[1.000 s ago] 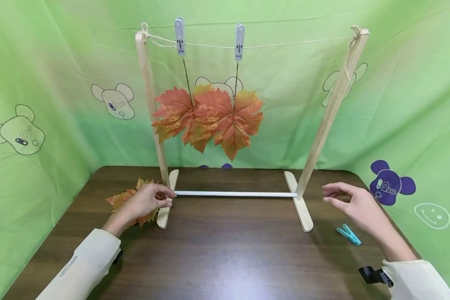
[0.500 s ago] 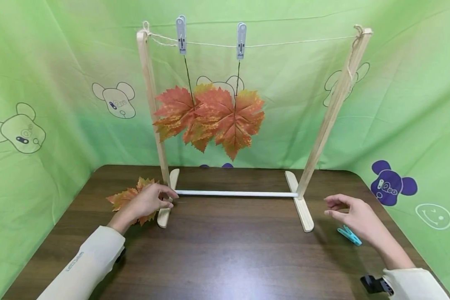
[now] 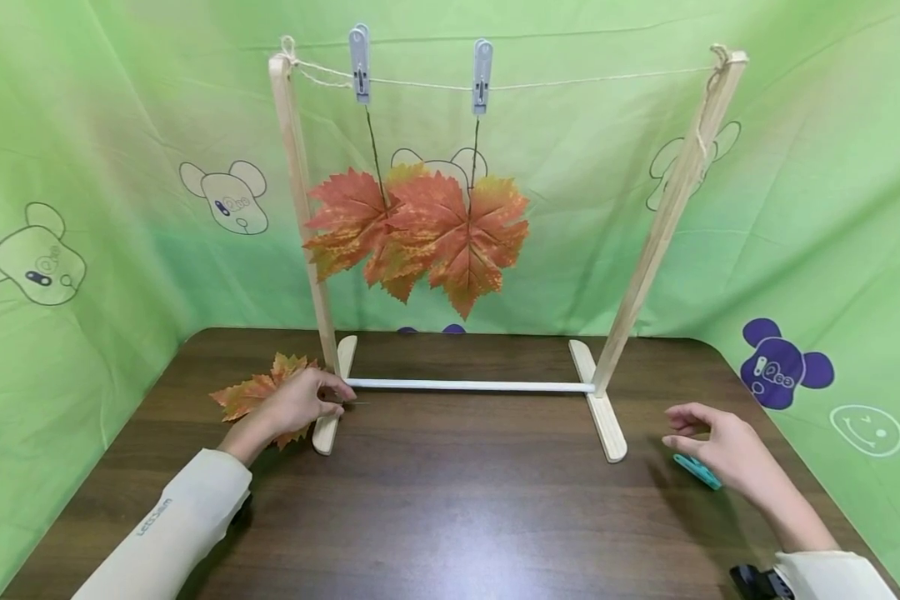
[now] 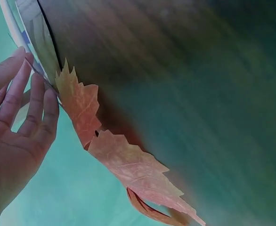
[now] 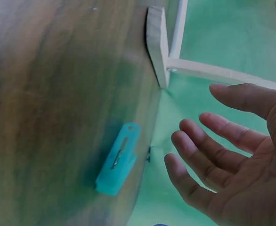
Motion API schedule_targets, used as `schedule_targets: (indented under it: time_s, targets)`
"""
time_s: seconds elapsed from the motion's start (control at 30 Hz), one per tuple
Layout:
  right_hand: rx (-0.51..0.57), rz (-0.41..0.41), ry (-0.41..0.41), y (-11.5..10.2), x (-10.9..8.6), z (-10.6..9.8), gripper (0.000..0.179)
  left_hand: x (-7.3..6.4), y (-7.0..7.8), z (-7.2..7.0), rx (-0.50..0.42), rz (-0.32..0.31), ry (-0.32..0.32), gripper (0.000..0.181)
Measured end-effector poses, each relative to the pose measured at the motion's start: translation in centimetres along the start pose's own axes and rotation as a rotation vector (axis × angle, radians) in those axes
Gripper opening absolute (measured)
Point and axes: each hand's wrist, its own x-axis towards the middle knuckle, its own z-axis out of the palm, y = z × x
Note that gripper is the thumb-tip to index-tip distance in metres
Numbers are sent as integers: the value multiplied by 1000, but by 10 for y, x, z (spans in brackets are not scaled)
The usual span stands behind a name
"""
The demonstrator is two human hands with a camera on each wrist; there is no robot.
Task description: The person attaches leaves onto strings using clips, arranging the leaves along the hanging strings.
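My left hand (image 3: pixel 300 403) is at the stand's left foot, beside a red-orange artificial maple leaf (image 4: pixel 124 160) on the table. Its thumb and index finger are bent around the leaf's thin stem, with a small gap between their tips in the head view. My right hand (image 3: pixel 727 446) hovers above a turquoise clothespin (image 5: pixel 119 160), its fingers loosely bent and holding nothing. In the head view this hand partly covers the clothespin. Two more maple leaves (image 3: pixel 465 233) hang by their stems from grey clothespins (image 3: pixel 482 77) on a string.
The wooden stand has a left post (image 3: pixel 292 167), a right post (image 3: pixel 671 217) and a white crossbar (image 3: pixel 465 385) low between its feet. A string (image 3: pixel 592 81) spans the post tops. Green printed cloth (image 3: pixel 570 267) surrounds the dark wooden table (image 3: pixel 450 500).
My right hand has moved down and slightly right, towards the turquoise clothespin. The left hand has shifted only a little right along the stem. The hanging leaves stay in place.
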Motion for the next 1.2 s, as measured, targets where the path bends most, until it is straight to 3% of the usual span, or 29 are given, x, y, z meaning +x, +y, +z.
schedule_targets:
  time_s: [0.5,1.2]
  targets:
    - [-56,109,-83,14,-2,-1,43,0,-4,-1,1,-28,-25,18]
    - [-100,137,-119,32,-1,5,47,1,-6,-2,11,-25,-58,19]
